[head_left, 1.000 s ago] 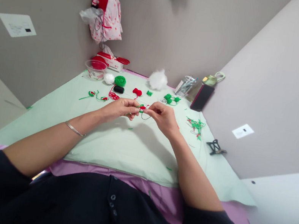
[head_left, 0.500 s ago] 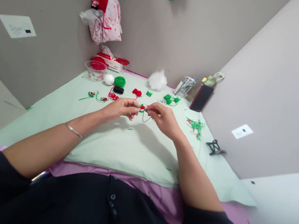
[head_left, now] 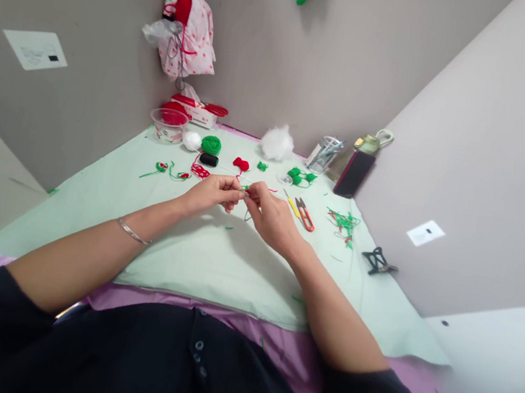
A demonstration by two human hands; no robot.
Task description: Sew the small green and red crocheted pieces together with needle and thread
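Pinched between the thumb and fingers of my left hand (head_left: 216, 192) is a small green and red crochet piece (head_left: 245, 188), mostly covered by fingertips. My right hand (head_left: 271, 217) meets it from the other side, thumb and forefinger closed on the piece's edge; whether a needle is in them cannot be seen. A dark thread (head_left: 247, 217) hangs in a short loop below the right fingers. Beyond my hands lie a red crochet bow (head_left: 241, 163) and a small green piece (head_left: 262, 165). Orange-handled thread snips (head_left: 304, 215) and a yellow-handled crochet hook (head_left: 291, 203) rest right of my right hand.
Left rear holds a green yarn ball (head_left: 211, 145), a black thread spool (head_left: 209, 159) and a plastic tub (head_left: 167, 127). White stuffing (head_left: 276, 143), a pen cup (head_left: 324, 155) and a phone (head_left: 354, 174) stand behind. Yarn scraps (head_left: 343, 224) and a hair claw (head_left: 378, 261) lie right.
My right hand has moved slightly left and closer to my left hand, covering more of the crochet piece. The snips and yellow hook, hidden before, now show.
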